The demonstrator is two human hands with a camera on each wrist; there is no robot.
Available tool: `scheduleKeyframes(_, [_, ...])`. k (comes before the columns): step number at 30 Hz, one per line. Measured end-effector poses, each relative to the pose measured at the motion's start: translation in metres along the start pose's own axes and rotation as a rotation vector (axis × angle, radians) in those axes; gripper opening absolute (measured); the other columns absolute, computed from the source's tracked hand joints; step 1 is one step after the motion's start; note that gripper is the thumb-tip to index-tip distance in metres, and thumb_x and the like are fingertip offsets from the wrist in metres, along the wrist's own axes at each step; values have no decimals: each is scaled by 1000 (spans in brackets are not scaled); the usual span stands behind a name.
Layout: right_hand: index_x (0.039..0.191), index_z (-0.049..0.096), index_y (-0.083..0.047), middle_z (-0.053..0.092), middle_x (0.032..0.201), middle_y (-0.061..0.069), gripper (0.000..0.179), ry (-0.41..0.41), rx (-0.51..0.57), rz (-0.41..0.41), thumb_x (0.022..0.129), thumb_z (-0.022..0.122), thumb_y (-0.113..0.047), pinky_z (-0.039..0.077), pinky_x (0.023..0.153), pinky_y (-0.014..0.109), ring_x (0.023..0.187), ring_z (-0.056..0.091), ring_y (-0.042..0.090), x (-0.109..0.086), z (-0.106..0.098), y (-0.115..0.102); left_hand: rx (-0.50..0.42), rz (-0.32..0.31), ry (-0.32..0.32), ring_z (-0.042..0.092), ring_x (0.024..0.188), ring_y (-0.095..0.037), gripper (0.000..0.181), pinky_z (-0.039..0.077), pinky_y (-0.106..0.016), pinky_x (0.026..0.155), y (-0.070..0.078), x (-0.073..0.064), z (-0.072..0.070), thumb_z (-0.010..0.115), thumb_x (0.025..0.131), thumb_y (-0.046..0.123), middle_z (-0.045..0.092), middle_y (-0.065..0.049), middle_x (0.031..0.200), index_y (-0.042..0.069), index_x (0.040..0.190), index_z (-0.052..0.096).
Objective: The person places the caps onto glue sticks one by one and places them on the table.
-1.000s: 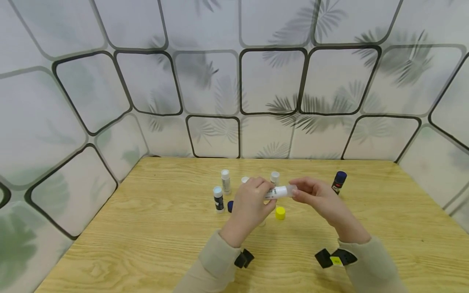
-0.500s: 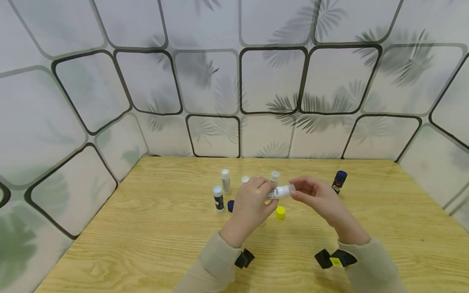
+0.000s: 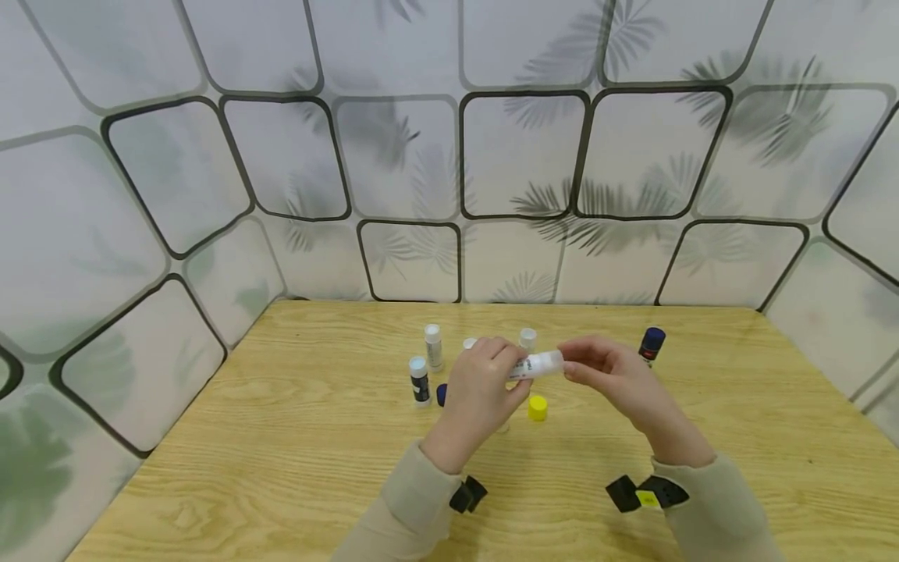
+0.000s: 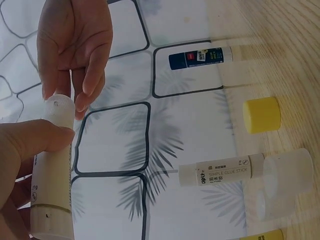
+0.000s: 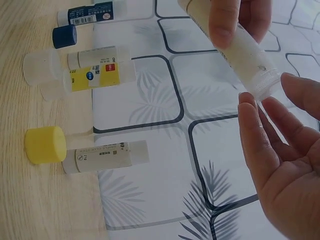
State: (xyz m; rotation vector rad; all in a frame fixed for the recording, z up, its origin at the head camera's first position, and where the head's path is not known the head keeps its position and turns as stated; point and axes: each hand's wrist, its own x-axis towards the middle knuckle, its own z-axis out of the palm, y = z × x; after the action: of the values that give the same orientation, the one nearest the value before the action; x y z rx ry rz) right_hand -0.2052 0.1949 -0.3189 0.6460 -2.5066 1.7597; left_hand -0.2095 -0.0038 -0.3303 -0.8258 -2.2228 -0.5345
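Note:
My left hand (image 3: 485,386) grips a white glue stick (image 3: 537,365), holding it tilted above the table. Its ribbed end (image 5: 265,84) points toward my right hand (image 3: 612,375). In the right wrist view, the right thumb and fingers stand spread around that end, fingertips right at its rim. The palm of this hand faces the camera in the left wrist view. Below the hands, a yellow cap (image 3: 537,408) stands on the table. Another white glue stick (image 4: 222,171) stands just behind it, partly hidden by the hands in the head view.
A dark blue glue stick (image 3: 651,345) stands at the right. On the left are a white one (image 3: 433,349) and a dark-labelled one (image 3: 419,382), near a blue cap (image 3: 442,396). The right wrist view shows a yellow-labelled stick (image 5: 97,76) and translucent caps (image 5: 40,66).
My right hand has shifted slightly to the right, and its fingertips have loosened from the glue stick's ribbed end. The left hand keeps its grip in nearly the same place.

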Motion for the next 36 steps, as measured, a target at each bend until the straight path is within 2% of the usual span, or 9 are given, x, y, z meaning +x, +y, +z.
scheduleKeyframes(12, [112,54,4,57,104,14,33,-25,11,16,88,56,-17,47,76,27,87,58,15,1,0,2,-16,3,6,53,74,-11,18,43,-22,64,1,0,0,71,73,18,61,2,83,10,88,66])
scheduleKeyframes(23, [113,53,7,56,105,17,32,-29,15,11,88,54,-14,47,76,25,87,57,12,0,1,-1,-6,16,11,54,75,-11,19,43,-22,64,0,2,0,72,72,18,61,2,84,9,89,67])
scheduleKeyframes(30, [110,53,8,56,104,19,30,-24,24,12,88,54,-12,48,76,30,86,57,13,1,2,-1,-8,22,7,54,74,-11,19,44,-23,63,1,1,1,72,73,18,62,2,84,9,88,67])
scheduleKeyframes(36, [110,54,10,56,103,20,30,-20,29,23,88,54,-12,48,75,26,85,58,12,0,3,-2,7,31,10,54,74,-11,18,44,-23,63,2,1,0,71,73,18,61,2,84,10,88,67])
